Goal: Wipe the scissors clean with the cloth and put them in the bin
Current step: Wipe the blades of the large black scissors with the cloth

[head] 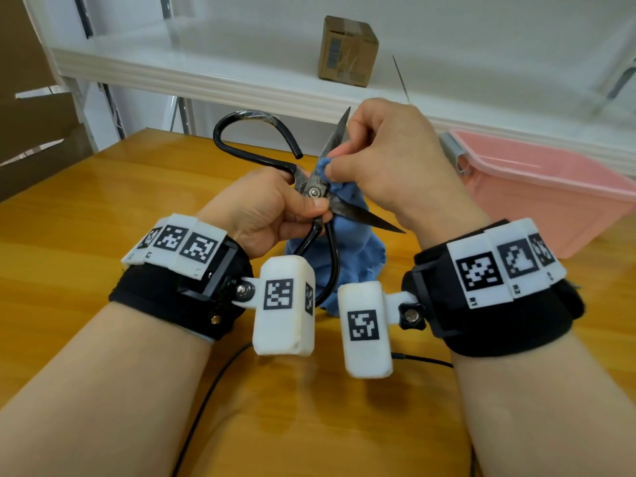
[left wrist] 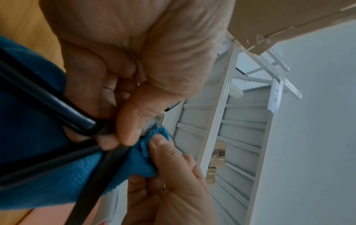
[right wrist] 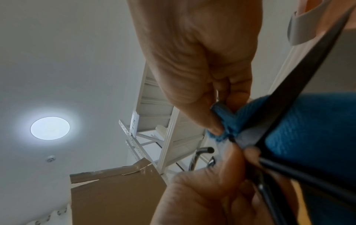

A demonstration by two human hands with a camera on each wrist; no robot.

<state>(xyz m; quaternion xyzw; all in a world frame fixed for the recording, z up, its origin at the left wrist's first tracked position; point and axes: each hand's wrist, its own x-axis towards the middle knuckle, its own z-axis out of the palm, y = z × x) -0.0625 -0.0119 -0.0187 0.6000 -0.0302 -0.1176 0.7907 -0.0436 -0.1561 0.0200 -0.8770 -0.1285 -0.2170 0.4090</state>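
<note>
You're in the wiping step right now: your left hand grips the scissors just below the pivot screw, fingers curled round the shanks, holding them up off the counter with the blades spread wide, one pointing up and away, the other out to your right and toward you, and your right hand pinches a bunched corner of the blue cloth against the upper blade, close to the pivot, thumb and fingertips clamped on the fabric while the rest of the cloth hangs down onto the counter between your wrists; as I read it, the job is part done at best, since only one blade has cloth on it at this moment and the bin, the pink tub off to your right, has nothing showing inside from here; the next move wants a stroke out along that blade toward the tip, spine side, fingertips off the edge, then the same on the lower blade, then close them before you carry them across; the scissors themselves look like dark old iron, dull blades, a bright screw, long black looped handles, one loop arching up behind your left hand
</note>
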